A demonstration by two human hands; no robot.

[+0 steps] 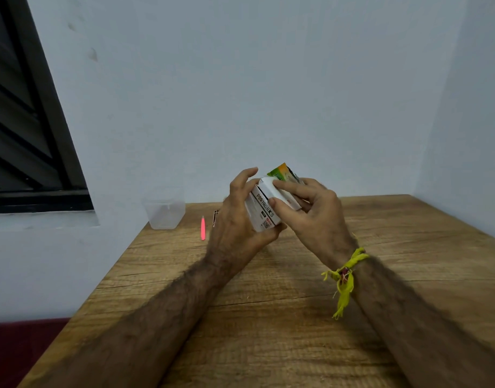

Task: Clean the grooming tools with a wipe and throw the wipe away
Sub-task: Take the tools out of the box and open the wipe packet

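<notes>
Both hands raised above the wooden tabletop, meeting around a small white box printed with black lettering down one side. Left hand wrapped around the box from the 9 o'clock side, thumb tucked under its lower corner, fingers curled up behind, index fingertip lifted free near the top edge. Right hand coming in from 3 o'clock, thumb pressed on the box's front face, index finger laid along its top flap, remaining fingers curled behind. Wedged between the right hand's fingers and the back of the box, a green and orange packet, sticking out toward 12 o'clock; contents not readable, possibly the wipes. Box tilted, its top leaning toward 11 o'clock; flap looks closed or barely lifted, hard to tell.

Yellow thread band knotted around the right wrist, loose ends hanging toward 6 o'clock.

Grooming tools lying flat on the tabletop at 9 o'clock of the left hand: pink tweezers, lengthwise toward the wall, and just beside them, closer to the hand, a slim dark metal tool, partly hidden by the left hand. Farther toward 9 o'clock, near the tabletop's far left corner, a clear plastic container, upright. Pale wall behind, dark window at 10 o'clock.
</notes>
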